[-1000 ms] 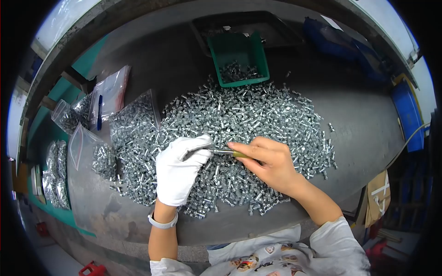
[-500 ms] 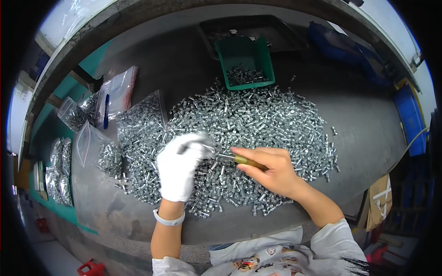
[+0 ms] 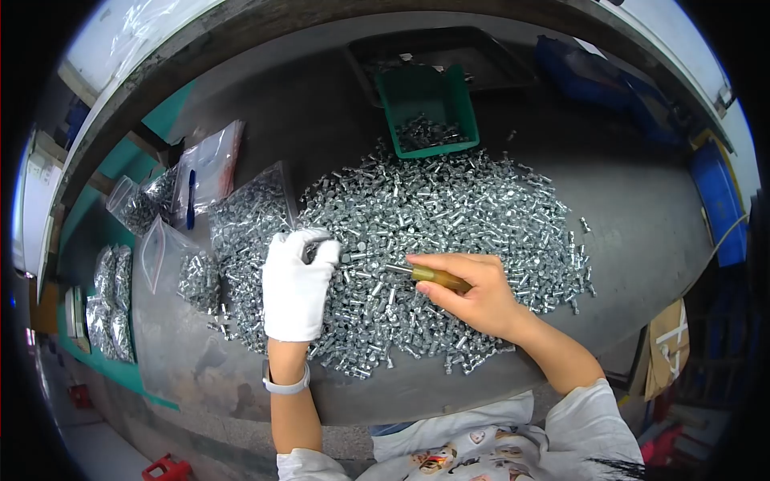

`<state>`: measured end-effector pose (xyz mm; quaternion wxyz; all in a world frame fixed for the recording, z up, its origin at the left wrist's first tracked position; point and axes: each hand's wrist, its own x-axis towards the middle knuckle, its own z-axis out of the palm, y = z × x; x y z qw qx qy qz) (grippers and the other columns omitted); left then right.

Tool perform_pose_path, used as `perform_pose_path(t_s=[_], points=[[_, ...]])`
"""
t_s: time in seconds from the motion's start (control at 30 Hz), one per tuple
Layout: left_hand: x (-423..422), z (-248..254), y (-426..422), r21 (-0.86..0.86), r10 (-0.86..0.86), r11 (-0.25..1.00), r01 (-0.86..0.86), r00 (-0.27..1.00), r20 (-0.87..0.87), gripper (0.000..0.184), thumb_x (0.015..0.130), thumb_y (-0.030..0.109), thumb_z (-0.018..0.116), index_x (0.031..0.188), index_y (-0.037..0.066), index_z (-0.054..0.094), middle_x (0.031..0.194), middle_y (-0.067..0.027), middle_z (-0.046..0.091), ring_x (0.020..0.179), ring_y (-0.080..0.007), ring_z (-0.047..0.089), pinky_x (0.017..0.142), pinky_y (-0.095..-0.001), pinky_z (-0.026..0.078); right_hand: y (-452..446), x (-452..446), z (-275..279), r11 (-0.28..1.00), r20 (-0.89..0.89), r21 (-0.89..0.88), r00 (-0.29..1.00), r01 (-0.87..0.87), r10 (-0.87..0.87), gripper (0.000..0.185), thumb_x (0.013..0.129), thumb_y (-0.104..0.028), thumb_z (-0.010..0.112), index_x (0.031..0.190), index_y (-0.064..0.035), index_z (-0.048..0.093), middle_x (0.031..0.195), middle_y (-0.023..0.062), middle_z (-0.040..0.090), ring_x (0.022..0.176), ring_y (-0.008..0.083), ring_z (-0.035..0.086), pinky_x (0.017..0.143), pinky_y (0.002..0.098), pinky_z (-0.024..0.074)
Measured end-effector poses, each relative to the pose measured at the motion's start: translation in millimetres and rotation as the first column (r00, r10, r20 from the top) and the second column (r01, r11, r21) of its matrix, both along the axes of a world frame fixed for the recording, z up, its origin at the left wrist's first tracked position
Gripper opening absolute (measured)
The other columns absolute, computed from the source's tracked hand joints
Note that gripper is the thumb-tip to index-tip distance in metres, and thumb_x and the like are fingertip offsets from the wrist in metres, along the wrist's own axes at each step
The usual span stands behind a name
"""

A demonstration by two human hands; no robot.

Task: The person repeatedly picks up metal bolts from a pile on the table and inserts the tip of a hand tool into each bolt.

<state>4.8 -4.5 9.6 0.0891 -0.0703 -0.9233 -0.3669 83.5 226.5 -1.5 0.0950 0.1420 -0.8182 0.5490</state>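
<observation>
We take the heap of metal fittings (image 3: 449,208) as our landmark; it spreads across the dark bench (image 3: 642,240). Over the near part of the heap we see both hands. Right hand (image 3: 480,298), bare: grip closed round the yellowish handle of a slim tool (image 3: 443,279), its metal shaft lying above the heap and aimed toward the other hand, apart from it. Left hand (image 3: 295,297), in a white glove, over the heap's left part: thumb and forefinger curved toward each other with a dark gap between; we cannot tell whether this grip is closed or pinches a fitting. A pale wristband (image 3: 286,383) sits below the glove.

At the far edge of the heap: a green bin (image 3: 439,150), fittings inside. Behind that, a dark tray (image 3: 505,78). Left of the heap we note a small clear bag (image 3: 197,276) of fittings and, farther back, a blue pen (image 3: 191,200) on flat plastic bags (image 3: 215,160).
</observation>
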Motion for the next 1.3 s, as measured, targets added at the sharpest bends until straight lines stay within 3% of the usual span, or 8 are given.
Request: perform_pose_path(t_s=[0.2,0.4,0.47,0.53,0.63,0.8,0.93,1.3], points=[[1,-7,3,-0.110,-0.059,0.992,0.059,0.998,0.002,0.015,0.084,0.017,0.072,0.096,0.007,0.072,0.091,-0.0145,0.063,0.083,-0.0305,0.063,0.079,-0.0376,0.049,-1,0,0,1.000,0.038,-0.025,0.999,-0.008,0.009,0.033,0.087,-0.009,0.073,0.119,-0.0062,0.070,0.104,0.0144,0.074,0.089,0.0225,0.073,0.076,0.0305,0.0573],[-10,-19,-5,-0.002,-0.122,0.992,0.127,0.952,-0.280,0.007,0.095,0.010,0.063,0.096,0.004,0.066,0.083,-0.0061,0.061,0.072,-0.0162,0.057,0.065,-0.0275,0.046,-1,0,-2,0.999,0.046,-0.046,0.999,-0.010,0.012,0.032,0.087,-0.010,0.072,0.119,-0.0060,0.070,0.103,0.0142,0.074,0.088,0.0223,0.073,0.075,0.0305,0.0572],[-10,-17,-9,0.283,-0.089,0.954,0.099,0.995,-0.050,0.012,0.100,0.017,0.057,0.100,0.006,0.063,0.083,-0.0040,0.059,0.071,-0.0134,0.052,0.059,-0.0242,0.041,0,0,-1,0.999,0.037,-0.050,0.999,-0.012,0.014,0.032,0.087,-0.010,0.072,0.119,-0.0060,0.070,0.102,0.0140,0.074,0.088,0.0222,0.074,0.075,0.0303,0.0571],[-2,-5,-14,0.720,-0.285,0.692,0.059,0.938,0.196,0.021,0.106,0.028,0.048,0.107,0.010,0.057,0.086,-0.0011,0.056,0.067,-0.0090,0.045,0.051,-0.0186,0.032,0,0,0,0.999,0.039,-0.051,0.999,-0.014,0.016,0.032,0.087,-0.010,0.072,0.119,-0.0060,0.070,0.102,0.0139,0.074,0.087,0.0219,0.074,0.074,0.0301,0.0570],[3,12,1,0.953,-0.430,0.203,-0.226,0.854,0.294,0.024,0.106,0.033,0.049,0.110,0.011,0.056,0.086,-0.0002,0.056,0.060,-0.0074,0.041,0.049,-0.0175,0.032,0,0,1,0.999,0.036,-0.051,0.999,-0.012,0.014,0.032,0.087,-0.010,0.072,0.119,-0.0062,0.070,0.102,0.0138,0.074,0.086,0.0216,0.073,0.074,0.0298,0.0569],[-3,-3,-14,0.946,-0.581,0.150,-0.288,0.748,0.320,0.026,0.106,0.033,0.046,0.109,0.010,0.057,0.069,0.0023,0.049,0.040,-0.0042,0.027,0.033,-0.0194,0.019,0,-1,-2,0.998,-0.009,-0.056,1.000,-0.001,0.001,0.032,0.087,-0.010,0.073,0.118,-0.0064,0.071,0.102,0.0135,0.074,0.085,0.0210,0.073,0.073,0.0295,0.0571],[11,3,5,0.845,-0.363,0.534,-0.035,0.893,0.266,0.031,0.107,0.033,0.044,0.111,0.006,0.058,0.059,0.0034,0.041,0.043,-0.0022,0.029,0.036,-0.0189,0.020,0,2,4,1.000,-0.023,-0.022,1.000,-0.018,0.018,0.034,0.086,-0.008,0.074,0.119,-0.0070,0.070,0.100,0.0125,0.074,0.084,0.0201,0.073,0.072,0.0288,0.0577],[34,15,31,0.639,-0.399,0.761,0.109,0.856,0.328,0.033,0.105,0.028,0.049,0.127,0.006,0.059,0.073,0.0067,0.045,0.058,-0.0007,0.037,0.050,-0.0178,0.031,-7,7,2,0.998,-0.101,0.055,0.994,-0.032,0.037,0.041,0.084,-0.005,0.075,0.124,-0.0081,0.068,0.090,0.0102,0.073,0.073,0.0189,0.071,0.064,0.0298,0.0571]])
